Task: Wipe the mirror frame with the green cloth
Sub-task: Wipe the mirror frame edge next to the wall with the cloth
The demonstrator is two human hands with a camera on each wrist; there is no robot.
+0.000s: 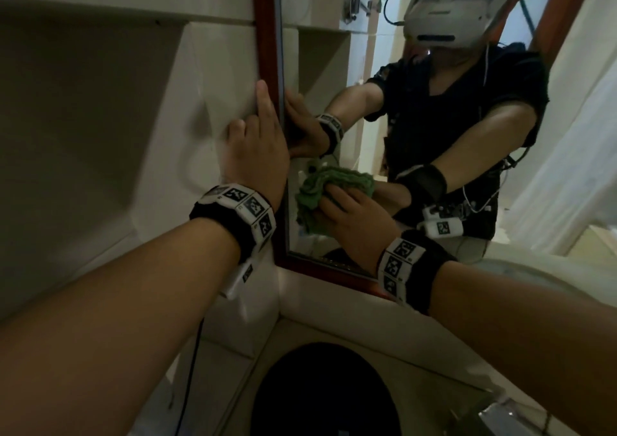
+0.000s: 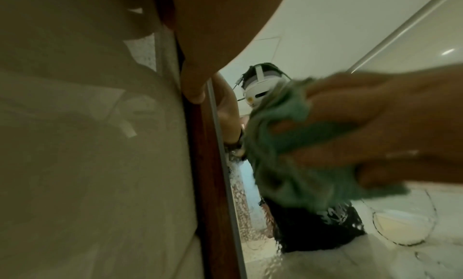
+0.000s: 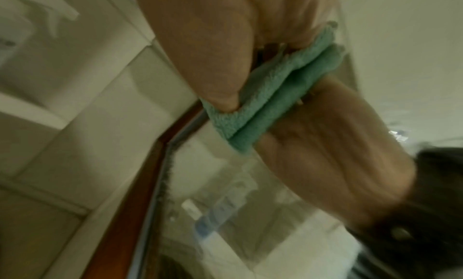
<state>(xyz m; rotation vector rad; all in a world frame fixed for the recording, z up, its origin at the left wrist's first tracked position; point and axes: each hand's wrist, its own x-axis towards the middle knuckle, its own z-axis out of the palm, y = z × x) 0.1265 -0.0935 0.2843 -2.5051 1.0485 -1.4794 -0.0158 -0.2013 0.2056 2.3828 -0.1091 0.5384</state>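
The mirror's reddish-brown wooden frame (image 1: 267, 51) runs down the left side and along the bottom. My left hand (image 1: 260, 135) lies with straight fingers against the frame's left upright and the tiled wall; in the left wrist view a fingertip rests on the frame (image 2: 208, 164). My right hand (image 1: 350, 222) grips the bunched green cloth (image 1: 310, 195) and presses it to the glass just right of the left upright, above the lower left corner. The right wrist view, blurred, shows the cloth (image 3: 250, 97) meeting its own reflection close to the frame (image 3: 140, 184).
A pale tiled wall (image 1: 100, 101) is left of the mirror, with a tiled ledge (image 1: 300, 305) under it. A dark round opening (image 1: 324, 395) lies below my arms. The glass reflects a person in a black shirt and white headset.
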